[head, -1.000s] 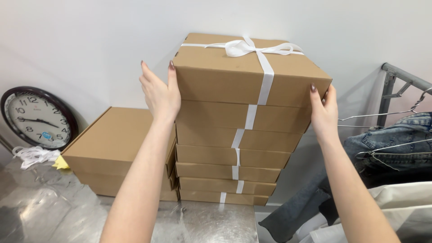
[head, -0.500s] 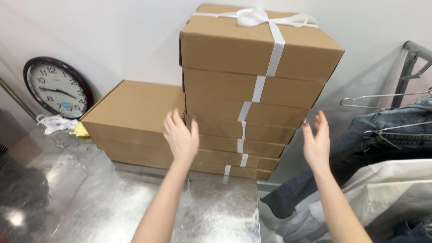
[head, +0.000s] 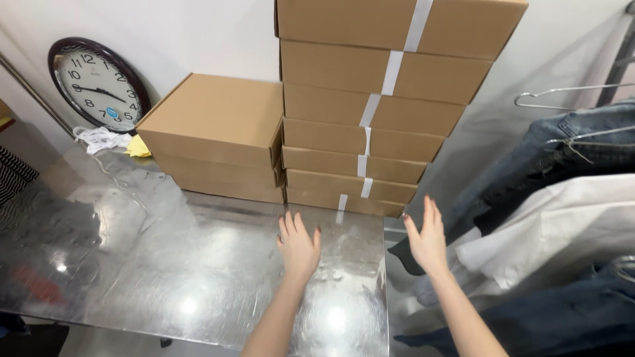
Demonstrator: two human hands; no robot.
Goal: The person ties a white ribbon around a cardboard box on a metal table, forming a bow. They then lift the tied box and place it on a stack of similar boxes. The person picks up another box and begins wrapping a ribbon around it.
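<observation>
A tall stack of boxes [head: 370, 119] tied with white ribbon [head: 365, 149] stands at 12 o'clock on the metal table [head: 165, 264], with a lower stack [head: 215, 135] at 10 and a wall clock [head: 99, 82] at 9. Jeans on hangers [head: 575, 142] crowd 3 o'clock. Compared with half a second ago, both hands are lower and off the boxes. The left hand [head: 297, 244] and right hand [head: 426, 238] hover spread and empty, perhaps just above the table.

One head-worn view looks down and forward, close over a steel table [head: 165, 277] toward stacked boxes [head: 370, 132].
</observation>
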